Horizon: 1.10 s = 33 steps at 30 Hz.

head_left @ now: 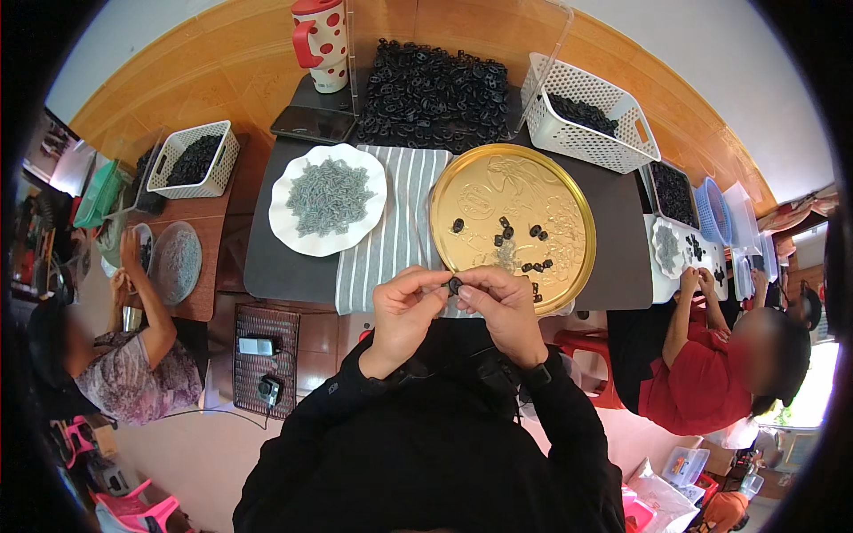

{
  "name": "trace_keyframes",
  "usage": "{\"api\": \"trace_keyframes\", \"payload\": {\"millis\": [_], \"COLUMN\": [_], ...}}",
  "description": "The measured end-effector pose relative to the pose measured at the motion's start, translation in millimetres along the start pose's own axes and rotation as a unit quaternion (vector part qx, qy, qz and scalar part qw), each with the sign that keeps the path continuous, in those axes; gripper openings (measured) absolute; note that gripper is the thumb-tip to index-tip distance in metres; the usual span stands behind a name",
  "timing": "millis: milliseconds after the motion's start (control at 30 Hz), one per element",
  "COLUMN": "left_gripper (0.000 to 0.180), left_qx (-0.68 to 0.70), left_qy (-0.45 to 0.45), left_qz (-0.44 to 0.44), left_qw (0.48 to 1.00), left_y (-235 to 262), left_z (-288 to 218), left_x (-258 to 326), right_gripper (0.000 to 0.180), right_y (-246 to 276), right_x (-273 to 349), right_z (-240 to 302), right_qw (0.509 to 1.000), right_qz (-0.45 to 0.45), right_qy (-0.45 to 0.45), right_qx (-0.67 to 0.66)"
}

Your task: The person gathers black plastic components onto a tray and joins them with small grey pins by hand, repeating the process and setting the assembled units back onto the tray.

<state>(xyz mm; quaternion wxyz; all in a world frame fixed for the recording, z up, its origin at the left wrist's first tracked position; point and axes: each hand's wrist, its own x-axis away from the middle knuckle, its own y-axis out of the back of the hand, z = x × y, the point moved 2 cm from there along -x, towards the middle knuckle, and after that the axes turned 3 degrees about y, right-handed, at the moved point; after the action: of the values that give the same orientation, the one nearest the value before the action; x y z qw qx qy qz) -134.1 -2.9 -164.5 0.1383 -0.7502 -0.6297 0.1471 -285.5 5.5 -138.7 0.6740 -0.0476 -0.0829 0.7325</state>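
My left hand (404,311) and my right hand (502,306) meet at the near edge of the table, both pinching one small black plastic part (455,285) between their fingertips. Just beyond them lies a round gold tray (569,213) with several more black parts (511,235) scattered on it. A white scalloped plate (283,226) holding a heap of small grey metal pieces (330,195) sits to the left, on a grey striped cloth (400,226). A big pile of black parts (435,89) lies at the far side.
A white basket (591,120) with black parts stands at the back right, a red-spotted mug (322,40) and a dark phone (313,124) at the back left. A person in red works at the right, another at a table on the left. A brown crate (265,360) sits below.
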Motion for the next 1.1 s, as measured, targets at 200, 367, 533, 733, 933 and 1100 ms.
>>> {"api": "trace_keyframes", "payload": {"millis": [200, 367, 533, 733, 933, 1100], "left_gripper": [0.025, 0.027, 0.028, 0.028, 0.025, 0.022], "left_qx": [0.023, 0.034, 0.033, 0.036, 0.017, 0.013], "left_qy": [0.007, 0.005, -0.003, -0.013, -0.041, -0.045], "left_qz": [0.035, 0.055, 0.062, 0.063, 0.052, 0.047], "left_qw": [0.999, 0.998, 0.998, 0.997, 0.998, 0.998], "left_y": [1, 2, 3, 2, -1, 0], "left_z": [0, 2, 3, 2, 1, 0], "left_x": [-1, 0, 2, 5, 8, 11], "right_gripper": [0.019, 0.019, 0.019, 0.019, 0.021, 0.021], "right_y": [3, -1, -6, -9, -12, -14], "right_x": [0, 2, 6, 10, 12, 13], "right_z": [-3, -6, -5, -2, 2, 8], "right_qw": [0.999, 0.998, 0.996, 0.994, 0.989, 0.987], "right_qz": [0.0, -0.004, -0.014, -0.015, 0.002, 0.011], "right_qy": [0.047, 0.064, 0.089, 0.107, 0.148, 0.148], "right_qx": [-0.015, -0.012, 0.0, 0.008, 0.027, 0.069]}}
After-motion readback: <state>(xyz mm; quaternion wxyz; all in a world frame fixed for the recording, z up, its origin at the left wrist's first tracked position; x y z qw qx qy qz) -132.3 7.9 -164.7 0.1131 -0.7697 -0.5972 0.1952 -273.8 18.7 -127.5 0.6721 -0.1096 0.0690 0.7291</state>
